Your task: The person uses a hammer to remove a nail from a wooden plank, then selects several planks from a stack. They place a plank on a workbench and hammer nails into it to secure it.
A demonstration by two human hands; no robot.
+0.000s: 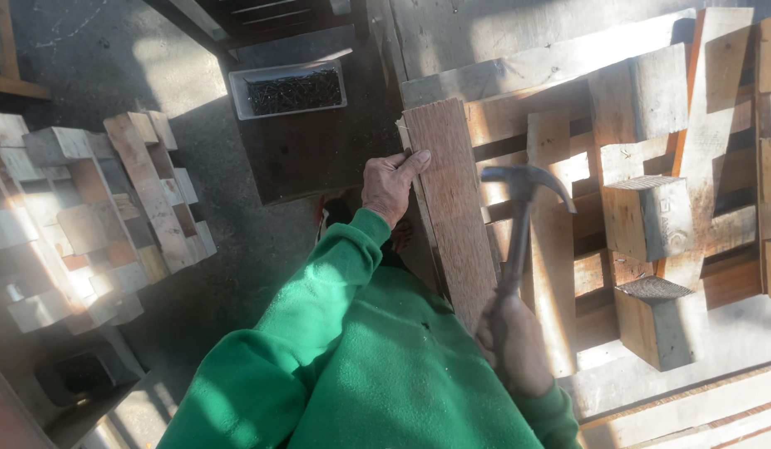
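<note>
**Hammer raised over a plank at a sunlit pallet bench**

The right hand [512, 341] has its grip closed around the handle of a claw hammer [518, 208], whose steel head stands above the hand and over the wood. To the left of that grip, the left hand [390, 185] presses on the edge of a long reddish plank [450, 208], fingers laid flat on its face, thumb on the near side; the plank runs from just beside the right hand up past the left. Both arms wear green fleece sleeves [319, 333].

Right of the hammer lies a tabletop [518, 66] of pale boards under hard sun and deep shadow, carrying square wooden blocks [647, 216] in a rough row on crossing slats. Beyond the left hand, a shallow white tray of dark nails [290, 87] sits on a dark surface. Far to the left of both hands, a heap of cut wooden offcuts [94, 216] is stacked on the grey concrete floor [94, 58].
</note>
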